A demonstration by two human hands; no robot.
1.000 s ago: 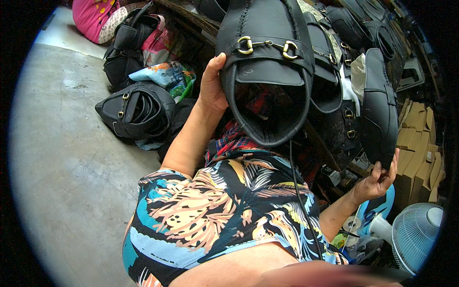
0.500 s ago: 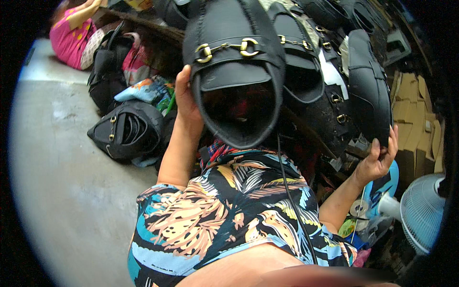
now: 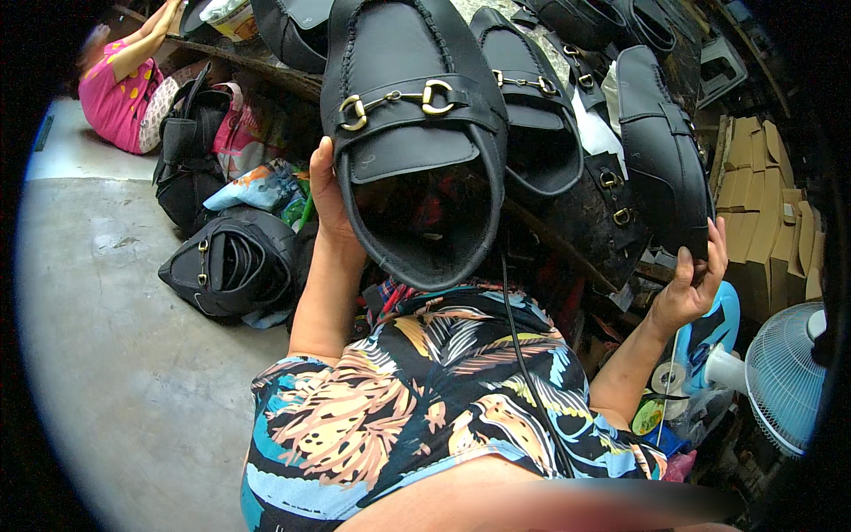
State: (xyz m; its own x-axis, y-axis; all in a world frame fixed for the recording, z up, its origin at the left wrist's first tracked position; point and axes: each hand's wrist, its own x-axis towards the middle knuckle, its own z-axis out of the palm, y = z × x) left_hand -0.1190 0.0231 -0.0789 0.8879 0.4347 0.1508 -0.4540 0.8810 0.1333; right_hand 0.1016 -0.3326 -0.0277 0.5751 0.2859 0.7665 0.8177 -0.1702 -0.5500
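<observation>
Left hand [image 3: 326,199] clamped on the side of a black loafer upper [image 3: 417,133], which has risen closer to the head. Right hand [image 3: 690,284] still grips a second black upper [image 3: 660,151], right of it. Inspection seemingly continues.

The loafer upper [image 3: 412,133] held up in the middle is matte black with a brass-gold horsebit buckle across its strap and black stitching along its edges. The second upper [image 3: 660,151] at the right is plain black. The shirt [image 3: 425,399] carries a tropical leaf print in teal, light blue, peach and yellow on black. The handbag [image 3: 232,266] on the grey floor [image 3: 106,355] is black with gold fittings. The fan [image 3: 784,377] is white and pale blue. The cartons [image 3: 762,213] are tan. A person [image 3: 120,84] beyond wears pink with yellow dots.
</observation>
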